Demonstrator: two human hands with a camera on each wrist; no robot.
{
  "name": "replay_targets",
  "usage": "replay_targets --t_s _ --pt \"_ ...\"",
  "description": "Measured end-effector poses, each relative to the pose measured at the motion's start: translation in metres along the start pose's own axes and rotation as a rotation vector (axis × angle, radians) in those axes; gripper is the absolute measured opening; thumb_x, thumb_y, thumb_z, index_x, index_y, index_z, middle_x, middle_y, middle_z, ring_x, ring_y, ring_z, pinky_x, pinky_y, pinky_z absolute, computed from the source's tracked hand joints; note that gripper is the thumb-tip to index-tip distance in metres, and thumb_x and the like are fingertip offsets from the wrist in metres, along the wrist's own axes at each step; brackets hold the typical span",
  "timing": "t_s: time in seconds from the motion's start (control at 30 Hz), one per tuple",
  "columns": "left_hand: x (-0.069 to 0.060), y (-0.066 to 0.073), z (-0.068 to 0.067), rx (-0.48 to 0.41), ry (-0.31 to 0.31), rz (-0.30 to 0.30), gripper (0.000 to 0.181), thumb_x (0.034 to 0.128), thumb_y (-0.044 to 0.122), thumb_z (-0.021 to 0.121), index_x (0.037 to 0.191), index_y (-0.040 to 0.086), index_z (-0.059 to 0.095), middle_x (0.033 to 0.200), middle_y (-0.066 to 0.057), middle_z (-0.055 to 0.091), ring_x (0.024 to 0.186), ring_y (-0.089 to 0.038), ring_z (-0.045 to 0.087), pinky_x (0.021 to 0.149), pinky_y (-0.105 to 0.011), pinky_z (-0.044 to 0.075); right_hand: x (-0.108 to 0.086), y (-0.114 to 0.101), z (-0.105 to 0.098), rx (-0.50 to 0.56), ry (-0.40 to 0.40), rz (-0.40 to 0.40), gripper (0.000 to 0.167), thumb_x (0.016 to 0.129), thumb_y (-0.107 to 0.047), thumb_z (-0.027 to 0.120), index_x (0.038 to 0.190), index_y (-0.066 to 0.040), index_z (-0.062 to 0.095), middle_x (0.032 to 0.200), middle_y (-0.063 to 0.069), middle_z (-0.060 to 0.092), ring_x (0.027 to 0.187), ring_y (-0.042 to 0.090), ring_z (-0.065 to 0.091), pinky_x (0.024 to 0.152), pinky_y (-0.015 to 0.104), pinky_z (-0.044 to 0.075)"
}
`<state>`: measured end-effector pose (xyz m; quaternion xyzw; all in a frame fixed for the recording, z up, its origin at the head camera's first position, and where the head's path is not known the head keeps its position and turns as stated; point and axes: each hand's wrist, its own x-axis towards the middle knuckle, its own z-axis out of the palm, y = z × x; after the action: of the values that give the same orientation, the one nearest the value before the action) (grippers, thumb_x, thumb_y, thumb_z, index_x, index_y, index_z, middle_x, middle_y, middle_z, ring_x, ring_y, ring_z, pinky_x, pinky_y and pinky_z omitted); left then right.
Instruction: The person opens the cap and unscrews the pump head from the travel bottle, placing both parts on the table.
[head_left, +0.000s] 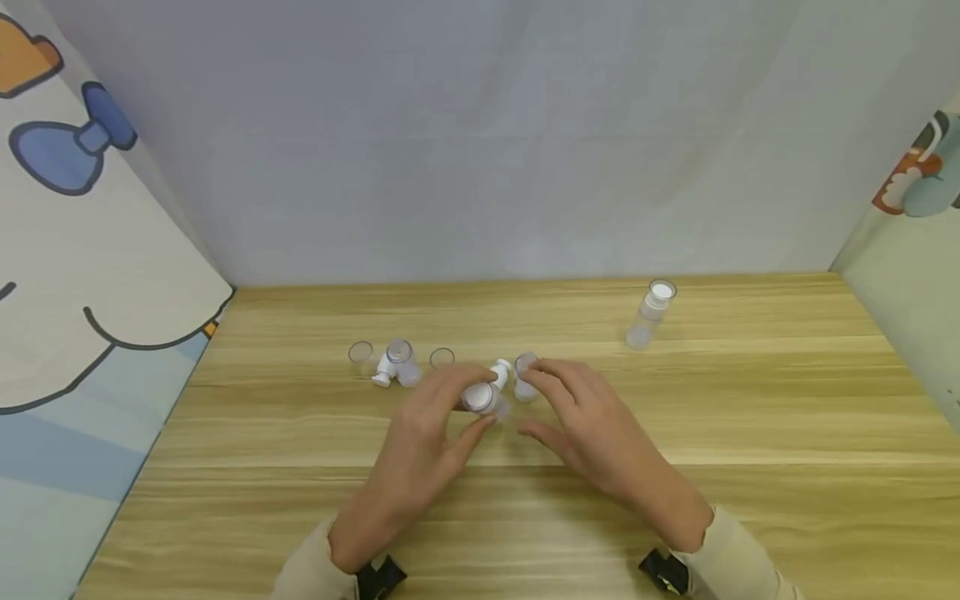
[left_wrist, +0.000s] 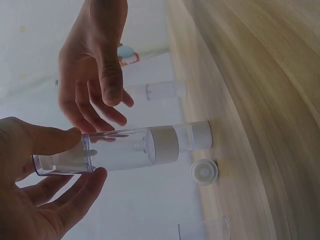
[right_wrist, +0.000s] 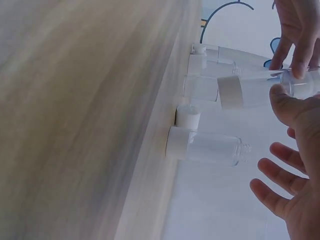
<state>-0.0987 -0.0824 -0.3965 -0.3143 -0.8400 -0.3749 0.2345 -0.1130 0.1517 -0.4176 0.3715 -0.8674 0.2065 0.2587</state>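
Note:
In the head view my left hand pinches a clear bottle with a white pump top under a clear cap. The left wrist view shows this bottle raised off the table, its white base lowest, with thumb and fingers around the cap. My right hand is just right of it, fingers spread and relaxed, holding nothing; in the left wrist view this hand is apart from the bottle. Near its fingertips stands an uncapped bottle, with a white pump head beside it.
Further left are another uncapped bottle, a white pump head lying over, and two clear caps, one at the far left and another by the left hand. A capped bottle stands at the back right. A curtain hangs behind the table.

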Motion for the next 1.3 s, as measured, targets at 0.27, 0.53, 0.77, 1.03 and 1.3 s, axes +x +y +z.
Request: replay_targets --t_s 0.27,0.53,0.77,1.03,1.3 --pt "-0.003 0.003 0.003 -0.053 -0.021 0.022 0.049 0.0802 0.0 0.087 0.122 0.005 0.063 0.117 -0.008 0.071 0.106 -0.02 0.068 0.088 -0.03 0.061 -0.006 -0.007 0.001 -0.04 0.001 -0.023 0.063 0.081 -0.026 0.09 0.132 -0.002 0.063 0.13 0.014 0.067 0.118 0.029 0.066 0.102 0.043 0.058" --pt "-0.006 0.006 0.005 -0.194 -0.075 -0.005 0.047 0.0841 -0.001 0.084 0.123 0.006 0.06 0.124 -0.009 0.065 0.114 -0.021 0.065 0.087 -0.022 0.063 -0.01 -0.014 -0.002 -0.031 0.017 -0.037 0.056 0.083 -0.024 0.088 0.131 -0.006 0.065 0.128 0.01 0.069 0.115 0.027 0.067 0.098 0.043 0.059" --pt "-0.007 0.008 0.006 -0.239 -0.116 -0.044 0.047 0.0848 -0.003 0.083 0.122 0.006 0.056 0.127 -0.01 0.061 0.121 -0.025 0.062 0.087 -0.026 0.064 -0.012 -0.015 -0.003 -0.034 0.015 -0.04 0.053 0.083 -0.018 0.088 0.129 -0.005 0.065 0.123 0.009 0.07 0.11 0.025 0.069 0.095 0.039 0.061" --pt "-0.006 0.0 0.001 0.133 -0.163 0.252 0.041 0.0904 0.011 0.082 0.128 0.006 0.067 0.127 -0.009 0.066 0.116 -0.021 0.067 0.098 -0.027 0.06 -0.013 -0.015 -0.004 -0.023 0.011 -0.047 0.056 0.081 -0.011 0.088 0.131 -0.004 0.065 0.121 0.01 0.07 0.108 0.025 0.07 0.091 0.037 0.063" --pt "-0.003 -0.01 -0.008 0.388 -0.191 0.573 0.032 0.1031 0.016 0.067 0.135 0.009 0.067 0.13 -0.008 0.068 0.11 -0.019 0.068 0.091 -0.022 0.061 -0.015 -0.017 -0.008 0.053 -0.014 -0.033 0.059 0.08 -0.009 0.089 0.133 -0.006 0.064 0.121 0.007 0.068 0.11 0.022 0.068 0.091 0.033 0.062"
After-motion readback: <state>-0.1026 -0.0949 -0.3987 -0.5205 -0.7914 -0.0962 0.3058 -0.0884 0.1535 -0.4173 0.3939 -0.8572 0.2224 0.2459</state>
